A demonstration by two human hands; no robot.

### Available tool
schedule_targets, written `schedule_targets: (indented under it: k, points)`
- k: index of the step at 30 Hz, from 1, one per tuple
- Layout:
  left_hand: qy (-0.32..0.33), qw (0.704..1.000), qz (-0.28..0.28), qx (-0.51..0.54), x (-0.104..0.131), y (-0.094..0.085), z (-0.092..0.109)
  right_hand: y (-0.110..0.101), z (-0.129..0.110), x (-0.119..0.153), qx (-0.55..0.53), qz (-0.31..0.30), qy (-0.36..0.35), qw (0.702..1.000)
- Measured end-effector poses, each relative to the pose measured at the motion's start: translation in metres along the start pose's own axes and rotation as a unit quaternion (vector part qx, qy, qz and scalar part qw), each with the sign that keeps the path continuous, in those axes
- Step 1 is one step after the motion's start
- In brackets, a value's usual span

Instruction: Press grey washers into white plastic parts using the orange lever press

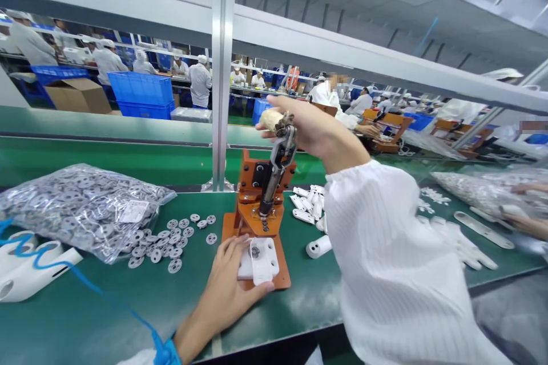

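press frame (276,223): orange | workpiece (260,268): white | tabletop (308,296): green | wristband (168,352): blue

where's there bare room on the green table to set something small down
Two green tabletop patches show bare: between the orange lever press and the right arm's white ribbed sleeve, and between the round grey discs and the left hand. It's crowded around the clear plastic bag and the small white plastic parts.

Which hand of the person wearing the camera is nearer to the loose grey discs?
Left. The left hand is at the white part, just right of the loose grey discs. The right hand is farther, up at the lever's handle.
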State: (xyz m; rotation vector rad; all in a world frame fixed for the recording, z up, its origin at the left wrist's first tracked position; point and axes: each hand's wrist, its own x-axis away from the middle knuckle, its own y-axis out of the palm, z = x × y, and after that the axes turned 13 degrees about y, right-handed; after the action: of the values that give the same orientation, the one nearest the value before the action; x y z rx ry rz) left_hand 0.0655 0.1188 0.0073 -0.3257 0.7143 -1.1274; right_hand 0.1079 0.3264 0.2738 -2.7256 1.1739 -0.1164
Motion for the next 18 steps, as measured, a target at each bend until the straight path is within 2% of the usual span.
schedule_targets:
  k: [2, 4, 6, 8, 10, 13, 16, 18]
  points:
    - [-0.003, 1.0, 0.007, 0.0, 0.0, 0.002, 0.0, 0.007, -0.006, 0.0, -0.063, -0.048, -0.001, 0.997]
    - [-0.006, 1.0, 0.012, -0.001, -0.001, 0.004, 0.001, 0.012, -0.012, 0.017, -0.119, -0.031, -0.049, 0.991]
    - [-0.011, 1.0, 0.018, -0.007, -0.001, 0.004, 0.003, 0.014, -0.014, 0.046, -0.138, -0.033, -0.125, 0.982]
    - [-0.014, 1.0, 0.019, -0.012, -0.002, 0.003, 0.006, 0.016, -0.009, 0.079, -0.105, -0.052, -0.225, 0.967]
    - [-0.01, 1.0, 0.015, -0.009, -0.003, 0.002, 0.01, 0.021, 0.005, 0.107, -0.038, -0.035, -0.303, 0.951]
    - [-0.006, 1.0, 0.016, -0.005, -0.004, 0.001, 0.015, 0.03, 0.036, 0.131, 0.01, 0.013, -0.34, 0.94]
    - [-0.01, 1.0, 0.015, -0.006, -0.005, 0.001, 0.017, 0.041, 0.059, 0.132, -0.052, 0.025, -0.378, 0.924]
    - [0.0, 1.0, 0.011, -0.027, -0.005, 0.001, 0.016, 0.051, 0.067, 0.126, -0.099, 0.061, -0.408, 0.906]
